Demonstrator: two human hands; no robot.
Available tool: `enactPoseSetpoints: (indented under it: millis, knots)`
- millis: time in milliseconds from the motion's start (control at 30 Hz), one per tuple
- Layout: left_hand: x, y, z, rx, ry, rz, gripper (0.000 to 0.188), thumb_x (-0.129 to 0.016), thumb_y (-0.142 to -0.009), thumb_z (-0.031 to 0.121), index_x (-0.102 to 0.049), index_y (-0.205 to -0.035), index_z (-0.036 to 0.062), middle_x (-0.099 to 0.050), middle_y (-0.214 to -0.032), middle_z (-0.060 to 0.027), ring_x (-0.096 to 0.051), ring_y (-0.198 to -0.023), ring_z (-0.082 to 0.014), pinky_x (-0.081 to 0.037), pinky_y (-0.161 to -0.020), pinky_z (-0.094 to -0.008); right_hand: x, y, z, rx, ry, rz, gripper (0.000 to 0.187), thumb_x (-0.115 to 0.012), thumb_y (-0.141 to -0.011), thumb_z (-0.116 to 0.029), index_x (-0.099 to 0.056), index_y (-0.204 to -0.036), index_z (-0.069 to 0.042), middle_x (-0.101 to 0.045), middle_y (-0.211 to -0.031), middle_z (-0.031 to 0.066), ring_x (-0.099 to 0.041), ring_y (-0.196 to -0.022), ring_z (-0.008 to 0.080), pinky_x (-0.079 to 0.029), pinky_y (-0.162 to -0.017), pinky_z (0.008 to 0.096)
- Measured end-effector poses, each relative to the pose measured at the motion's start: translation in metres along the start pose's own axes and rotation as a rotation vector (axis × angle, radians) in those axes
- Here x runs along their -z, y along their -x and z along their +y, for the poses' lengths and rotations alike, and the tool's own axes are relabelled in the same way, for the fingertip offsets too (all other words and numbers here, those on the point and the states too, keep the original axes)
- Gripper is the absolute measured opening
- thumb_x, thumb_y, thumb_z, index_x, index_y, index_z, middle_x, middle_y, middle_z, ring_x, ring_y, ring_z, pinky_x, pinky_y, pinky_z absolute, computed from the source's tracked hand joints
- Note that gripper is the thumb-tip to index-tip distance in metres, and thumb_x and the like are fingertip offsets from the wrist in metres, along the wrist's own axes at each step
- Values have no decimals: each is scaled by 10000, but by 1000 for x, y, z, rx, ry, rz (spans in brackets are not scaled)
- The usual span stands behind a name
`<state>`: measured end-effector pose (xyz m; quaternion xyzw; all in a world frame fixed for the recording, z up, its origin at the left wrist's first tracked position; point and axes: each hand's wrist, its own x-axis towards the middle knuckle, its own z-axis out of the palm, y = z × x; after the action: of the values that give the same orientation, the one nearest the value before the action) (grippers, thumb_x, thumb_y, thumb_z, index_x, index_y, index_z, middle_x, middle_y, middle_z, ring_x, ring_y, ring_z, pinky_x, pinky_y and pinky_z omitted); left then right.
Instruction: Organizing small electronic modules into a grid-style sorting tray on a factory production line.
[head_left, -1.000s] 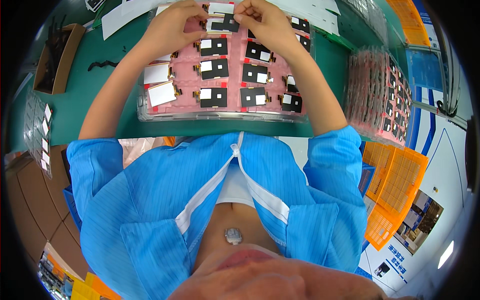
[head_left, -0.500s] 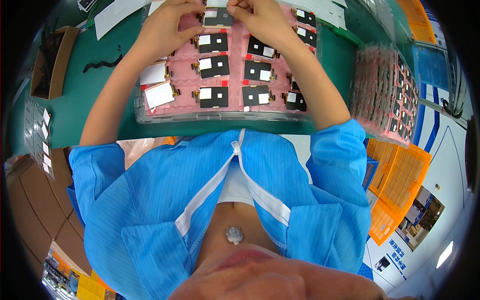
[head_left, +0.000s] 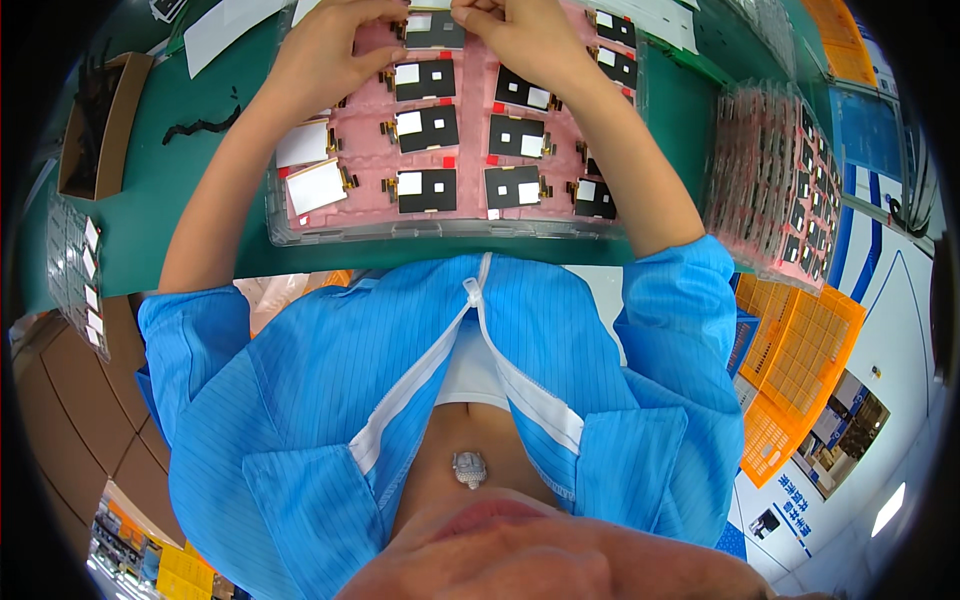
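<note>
A pink tray (head_left: 470, 170) holds several flat black display panels (head_left: 427, 130) with white squares and small flex tails. At its far side, a dark grey panel (head_left: 436, 32) lies between my hands. My left hand (head_left: 325, 55) curves round that panel's left end, fingers at the far corner and thumb by the near one. Over the far right corner my right hand (head_left: 530, 40) is closed in a pinch; what the fingertips hold is too small to make out. The top of the picture cuts off part of both hands. White-faced panels (head_left: 317, 188) lie in the tray's left column.
A stack of filled clear trays (head_left: 770, 185) stands at the right of the green table (head_left: 210, 190). An open cardboard box (head_left: 105, 125) with dark contents is at the left, beside a black strip (head_left: 200, 130). White sheets (head_left: 225, 35) lie at the far left.
The grey panel sits slightly farther away and its pale near edge shows less. Both hands have shifted slightly toward the far side and keep nearly the same pose.
</note>
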<state>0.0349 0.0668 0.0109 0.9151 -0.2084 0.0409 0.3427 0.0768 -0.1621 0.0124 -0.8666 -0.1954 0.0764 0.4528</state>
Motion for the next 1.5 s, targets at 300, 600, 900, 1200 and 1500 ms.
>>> enactPoseSetpoints:
  millis: [300,600,900,1200,1500]
  knots:
    - [-1,-1,-2,-5,-7,-5,394,-817,-745,95,-721,-1117,10,-678,-1145,-148,-639,-1095,-342,-525,-936,-390,-1,1,-2,-12,29,10,53,-642,-920,-34,-651,-942,14,-698,-799,132,-667,-721,228,-528,-683,355]
    - [0,-2,1,5,-11,-2,383,-825,-729,90,-726,-1087,-3,-687,-1128,-148,-644,-1081,-344,-524,-926,-394,-6,0,1,-20,35,37,59,-675,-908,-42,-659,-927,11,-709,-797,129,-685,-715,226,-538,-677,350]
    - [-2,0,-1,-17,-25,11,383,-831,-732,86,-730,-1094,12,-690,-1115,-141,-644,-1074,-343,-525,-918,-399,-8,1,5,39,94,74,45,-673,-906,-30,-660,-924,10,-709,-794,115,-686,-713,210,-539,-671,337]
    - [-1,0,-1,-28,-24,16,419,-856,-724,117,-726,-1110,17,-677,-1137,-132,-638,-1092,-335,-522,-930,-392,-4,-3,5,-5,-69,9,16,-654,-916,5,-653,-928,16,-679,-780,83,-646,-712,158,-524,-663,305]
    - [-3,1,-6,-57,-14,25,414,-864,-725,123,-721,-1097,10,-681,-1127,-142,-637,-1090,-346,-518,-935,-400,-1,0,-4,-29,5,-6,68,-651,-924,-42,-662,-941,23,-701,-803,117,-658,-723,208,-527,-694,342]
